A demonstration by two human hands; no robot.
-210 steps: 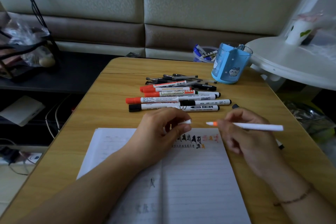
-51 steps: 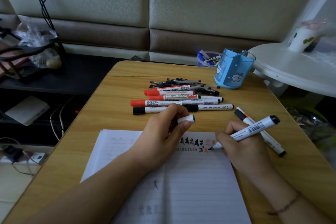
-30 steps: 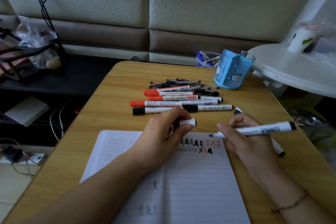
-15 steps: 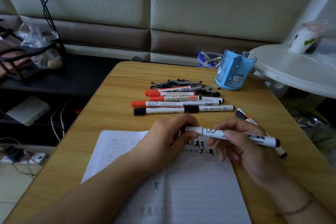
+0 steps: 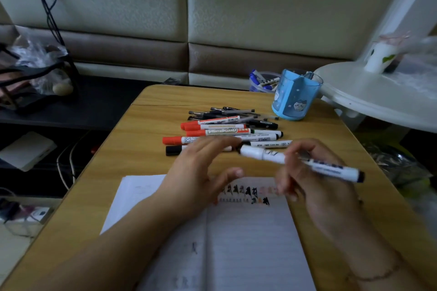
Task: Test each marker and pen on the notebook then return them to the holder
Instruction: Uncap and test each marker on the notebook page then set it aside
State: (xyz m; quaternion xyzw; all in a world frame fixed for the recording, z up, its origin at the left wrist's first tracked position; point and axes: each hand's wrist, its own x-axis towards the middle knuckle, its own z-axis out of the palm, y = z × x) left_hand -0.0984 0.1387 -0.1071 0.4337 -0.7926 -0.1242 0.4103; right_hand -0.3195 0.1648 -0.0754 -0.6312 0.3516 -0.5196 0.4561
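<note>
My right hand [image 5: 314,182] grips a white capped marker [image 5: 272,156] that lies almost level above the open notebook [image 5: 248,243]. Its white cap points left and its dark end right. My left hand [image 5: 198,177] hovers just left of the cap with fingers spread and relaxed, holding nothing. A row of small ink test marks runs across the notebook page under both hands. Several red-capped and black-capped markers and thin pens [image 5: 224,130] lie in a pile on the wooden table [image 5: 123,172]. The blue holder [image 5: 294,97] stands at the far right of the table.
A white round side table [image 5: 378,97] with a cup [image 5: 378,56] overhangs the right. A small tub of blue pens [image 5: 262,81] sits behind the holder. To the left is a dark shelf with a bag, cables and a white box.
The marker wrote on the page, then my left hand pushed the cap on. Now my left hand has let go and opened, and my right hand has lifted the capped marker slightly.
</note>
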